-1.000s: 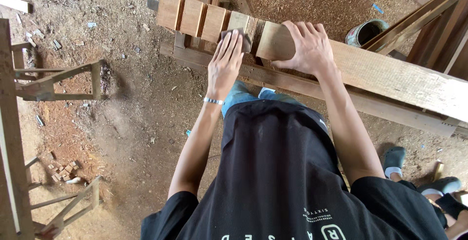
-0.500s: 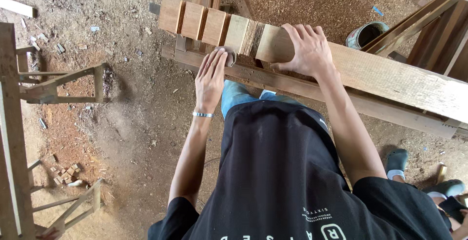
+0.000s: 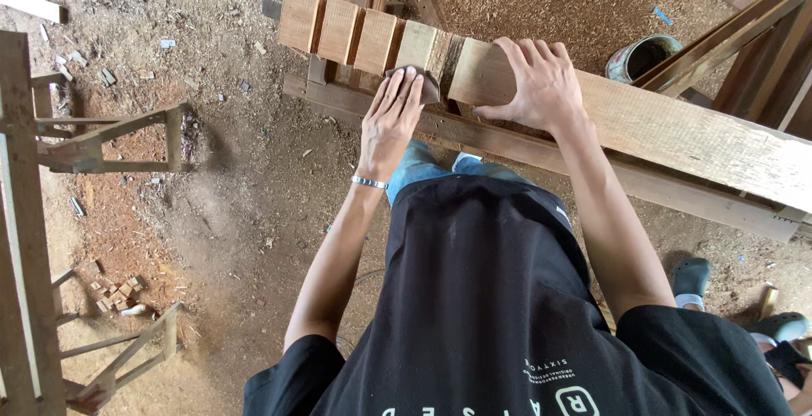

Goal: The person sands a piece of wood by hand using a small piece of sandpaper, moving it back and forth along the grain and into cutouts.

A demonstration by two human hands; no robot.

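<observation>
A long wooden plank (image 3: 677, 128) lies across a trestle, its left end cut into several blocks by notches (image 3: 338, 31). My left hand (image 3: 389, 120), with a metal bracelet at the wrist, presses flat on a dark piece of sandpaper (image 3: 429, 88) against the plank's near face, just below a notch. My right hand (image 3: 533, 82) rests spread on top of the plank to the right of that notch, fingers apart, pressing down. My black shirt and jeans fill the lower middle.
A second beam (image 3: 677, 192) runs below the plank. A paint tin (image 3: 643, 54) stands behind it. Wooden frames (image 3: 110, 141) and a post (image 3: 25, 213) stand at the left, with offcuts (image 3: 118, 293) on the sawdust floor. A grey shoe (image 3: 692, 279) lies at the right.
My left hand slid left and down along the plank's face, then came back up to the right with the sandpaper. My right hand stayed on the plank.
</observation>
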